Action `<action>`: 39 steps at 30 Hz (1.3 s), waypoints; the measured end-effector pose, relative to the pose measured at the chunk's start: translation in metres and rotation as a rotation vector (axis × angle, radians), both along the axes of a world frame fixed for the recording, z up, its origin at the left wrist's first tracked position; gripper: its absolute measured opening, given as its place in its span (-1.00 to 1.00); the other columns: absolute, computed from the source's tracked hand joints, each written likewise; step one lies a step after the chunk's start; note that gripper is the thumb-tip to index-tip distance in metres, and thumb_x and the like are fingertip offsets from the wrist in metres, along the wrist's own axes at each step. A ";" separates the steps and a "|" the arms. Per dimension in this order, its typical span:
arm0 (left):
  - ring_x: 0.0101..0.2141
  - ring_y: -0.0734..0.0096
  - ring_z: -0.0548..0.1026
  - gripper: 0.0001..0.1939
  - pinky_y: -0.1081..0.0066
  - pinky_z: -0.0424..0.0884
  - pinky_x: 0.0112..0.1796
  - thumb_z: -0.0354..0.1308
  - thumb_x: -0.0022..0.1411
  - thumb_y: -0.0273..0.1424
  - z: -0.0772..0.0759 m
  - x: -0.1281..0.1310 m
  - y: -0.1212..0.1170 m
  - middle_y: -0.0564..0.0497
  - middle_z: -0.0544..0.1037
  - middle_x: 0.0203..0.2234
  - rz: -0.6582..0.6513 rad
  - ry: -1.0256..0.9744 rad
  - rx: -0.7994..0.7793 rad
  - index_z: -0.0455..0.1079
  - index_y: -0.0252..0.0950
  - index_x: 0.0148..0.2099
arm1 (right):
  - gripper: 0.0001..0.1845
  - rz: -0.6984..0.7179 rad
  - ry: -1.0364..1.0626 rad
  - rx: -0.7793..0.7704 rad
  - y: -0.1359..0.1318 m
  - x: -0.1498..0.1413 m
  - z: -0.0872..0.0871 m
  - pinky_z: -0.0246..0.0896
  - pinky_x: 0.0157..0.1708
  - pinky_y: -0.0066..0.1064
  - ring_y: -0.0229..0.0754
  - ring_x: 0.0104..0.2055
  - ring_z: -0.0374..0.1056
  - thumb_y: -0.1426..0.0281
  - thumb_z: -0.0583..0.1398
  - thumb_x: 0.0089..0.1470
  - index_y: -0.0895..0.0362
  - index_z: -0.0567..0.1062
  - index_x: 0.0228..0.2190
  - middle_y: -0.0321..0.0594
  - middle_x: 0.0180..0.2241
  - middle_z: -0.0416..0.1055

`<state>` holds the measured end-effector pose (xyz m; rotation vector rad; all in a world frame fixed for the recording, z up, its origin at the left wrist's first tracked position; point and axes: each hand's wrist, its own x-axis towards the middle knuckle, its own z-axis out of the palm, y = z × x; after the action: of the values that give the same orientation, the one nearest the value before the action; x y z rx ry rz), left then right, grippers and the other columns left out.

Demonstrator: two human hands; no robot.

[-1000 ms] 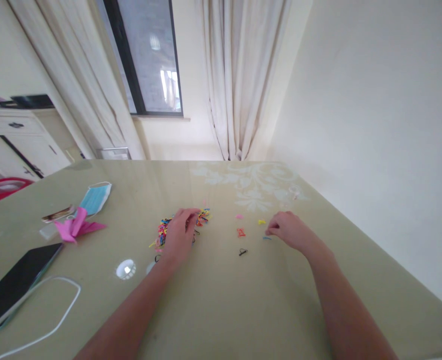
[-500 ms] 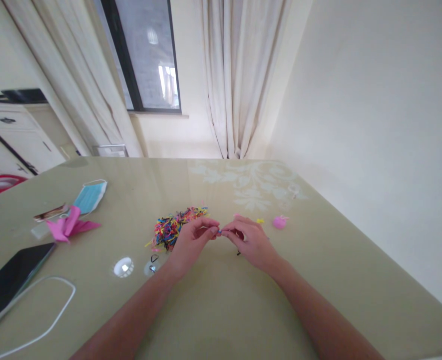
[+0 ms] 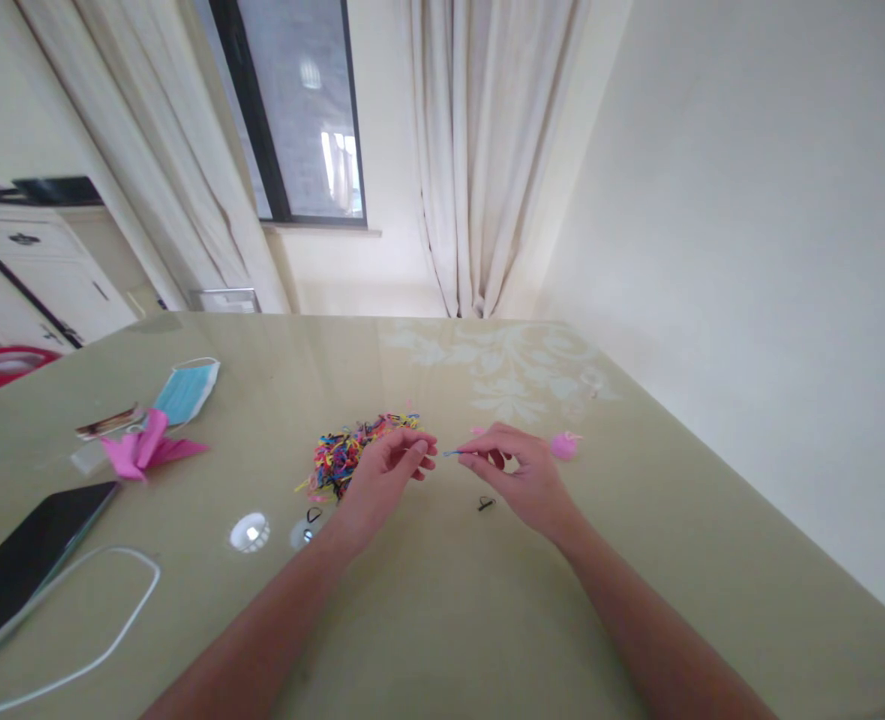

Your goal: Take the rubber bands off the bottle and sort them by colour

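Note:
My right hand [image 3: 521,475] pinches a small blue rubber band [image 3: 451,453] between thumb and fingertips, and the band's free end points left. Across a narrow gap, my left hand [image 3: 389,475] has its fingers curled and its thumb against the index finger. Whether anything lies in that pinch is hidden. Behind my left hand is a pile of many-coloured small rubber bands [image 3: 337,460], partly covered by the hand. A small black band [image 3: 485,504] rests on the table below my right hand. Another black band [image 3: 314,515] lies beside my left wrist.
On the glossy table [image 3: 427,620] are a pink folded-paper bird [image 3: 149,450], a blue face mask [image 3: 189,390], a dark phone [image 3: 33,550] and a white cable [image 3: 131,620]. A round pink item [image 3: 564,446] sits beyond my right hand. A wall [image 3: 749,300] borders the right side.
My hands have drawn slightly apart. The blue band, earlier between both hands' fingertips, now shows only in my right hand. The black band below it is in fuller view.

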<state>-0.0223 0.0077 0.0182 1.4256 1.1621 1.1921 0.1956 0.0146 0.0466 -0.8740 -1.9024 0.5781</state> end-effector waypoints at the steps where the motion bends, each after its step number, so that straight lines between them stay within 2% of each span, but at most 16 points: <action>1: -0.23 0.24 0.60 -0.69 0.27 0.52 -0.21 0.12 0.37 -0.16 -0.001 -0.004 0.002 -0.10 0.65 -0.23 0.039 0.129 0.049 0.53 -0.27 -0.08 | -0.84 0.008 0.057 -0.025 -0.001 0.002 0.003 0.19 -0.44 -0.38 -0.25 -0.48 0.26 0.24 0.36 0.20 0.05 0.70 -0.29 -0.27 -0.49 0.47; 4: -0.05 0.09 0.53 -0.78 0.13 0.43 -0.02 0.10 0.38 -0.32 -0.006 -0.015 0.005 -0.12 0.63 -0.08 0.190 0.651 0.239 0.55 -0.21 -0.06 | -0.88 0.042 0.186 -0.066 -0.003 0.007 0.011 0.17 -0.46 -0.37 -0.25 -0.48 0.28 0.26 0.41 0.14 0.04 0.71 -0.33 -0.25 -0.49 0.51; 6: 0.07 -0.01 0.45 -0.76 0.04 0.33 0.08 0.12 0.36 -0.37 -0.010 -0.020 0.005 -0.12 0.58 0.04 0.253 0.952 0.305 0.55 -0.16 0.00 | -0.90 0.065 0.223 -0.068 -0.005 0.009 0.014 0.18 -0.45 -0.36 -0.23 -0.47 0.30 0.27 0.42 0.12 0.03 0.71 -0.34 -0.24 -0.48 0.54; 9: 0.06 -0.06 0.43 -0.74 0.01 0.29 0.06 0.12 0.38 -0.34 -0.013 -0.024 0.005 -0.13 0.56 0.06 0.237 1.125 0.303 0.55 -0.13 0.04 | -0.90 0.066 0.234 -0.062 -0.006 0.011 0.017 0.20 -0.43 -0.33 -0.22 -0.47 0.29 0.27 0.43 0.11 0.03 0.72 -0.36 -0.23 -0.49 0.54; 13: 0.01 -0.01 0.46 -0.73 0.06 0.29 0.01 0.06 0.42 -0.37 -0.015 -0.026 0.009 -0.11 0.60 -0.03 0.200 1.089 0.310 0.59 -0.10 -0.02 | -0.82 0.044 0.217 -0.066 -0.004 0.014 0.017 0.16 -0.47 -0.34 -0.23 -0.48 0.26 0.20 0.42 0.10 0.04 0.71 -0.38 -0.22 -0.51 0.52; 17: -0.01 -0.02 0.49 -0.77 0.09 0.30 -0.03 0.10 0.39 -0.38 -0.017 -0.029 0.012 -0.08 0.63 -0.07 0.209 1.052 0.317 0.60 -0.10 -0.09 | -0.77 0.008 0.160 -0.110 0.005 0.024 0.018 0.11 -0.49 -0.37 -0.26 -0.50 0.22 0.16 0.42 0.09 0.08 0.69 -0.40 -0.26 -0.52 0.47; 21: -0.03 -0.01 0.51 -0.80 0.10 0.32 -0.03 0.12 0.37 -0.38 -0.016 -0.030 0.014 -0.08 0.63 -0.08 0.235 1.024 0.324 0.59 -0.13 -0.13 | -0.68 -0.040 -0.058 -0.222 0.019 0.047 0.021 -0.01 -0.53 -0.40 -0.29 -0.53 0.13 0.11 0.39 0.08 0.12 0.67 -0.42 -0.31 -0.57 0.39; 23: -0.05 0.01 0.51 -0.80 0.12 0.34 -0.03 0.12 0.37 -0.37 -0.016 -0.030 0.015 -0.09 0.63 -0.08 0.254 1.001 0.334 0.59 -0.15 -0.14 | -0.66 -0.049 -0.198 -0.287 0.026 0.064 0.022 0.01 -0.52 -0.41 -0.29 -0.53 0.14 0.10 0.38 0.07 0.13 0.66 -0.44 -0.32 -0.58 0.38; 27: -0.11 0.01 0.52 -0.81 0.12 0.35 -0.06 0.12 0.36 -0.36 -0.015 -0.031 0.019 -0.08 0.66 -0.14 0.280 0.932 0.345 0.58 -0.17 -0.16 | -0.73 -0.057 -0.445 -0.456 0.036 0.096 0.020 0.09 -0.47 -0.41 -0.24 -0.50 0.27 0.19 0.36 0.00 0.15 0.66 -0.51 -0.27 -0.58 0.46; 30: -0.13 0.05 0.54 -0.83 0.12 0.36 -0.04 0.13 0.35 -0.36 -0.016 -0.032 0.021 -0.07 0.67 -0.18 0.263 0.838 0.364 0.57 -0.17 -0.19 | -0.81 -0.062 -0.564 -0.537 0.039 0.108 0.016 0.10 -0.47 -0.40 -0.22 -0.51 0.30 0.27 0.35 -0.07 0.14 0.66 -0.55 -0.26 -0.59 0.50; 34: -0.13 0.07 0.56 -0.82 0.15 0.38 -0.03 0.12 0.35 -0.34 -0.014 -0.030 0.020 -0.08 0.67 -0.19 0.276 0.708 0.360 0.56 -0.18 -0.18 | -0.86 -0.109 -0.631 -0.543 0.043 0.109 0.006 0.11 -0.48 -0.40 -0.21 -0.51 0.33 0.33 0.33 -0.12 0.12 0.67 -0.58 -0.26 -0.60 0.51; 39: -0.19 0.13 0.57 -0.84 0.21 0.40 -0.12 0.11 0.36 -0.31 -0.009 -0.025 0.017 -0.05 0.67 -0.23 0.319 0.574 0.263 0.50 -0.20 -0.15 | -0.86 -0.162 -0.706 -0.542 0.045 0.110 0.000 0.07 -0.53 -0.42 -0.22 -0.55 0.31 0.30 0.40 -0.19 0.11 0.63 -0.63 -0.27 -0.63 0.48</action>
<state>-0.0478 0.0244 0.0097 1.9110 1.7245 1.2179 0.3054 0.0594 0.0467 -1.7449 -2.2927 0.7681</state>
